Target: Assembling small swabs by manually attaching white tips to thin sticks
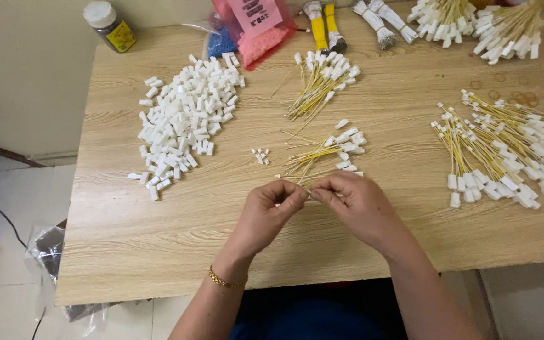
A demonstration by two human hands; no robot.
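fingers pinch yellow wire — between both hands

Head camera looks steeply down, fairly close, onto table

A thin yellow wire is pinched between the fingertips of both hands, lying roughly level just above the wooden table. It sits at the near end of a small bundle of yellow wires with white connectors, touching it.
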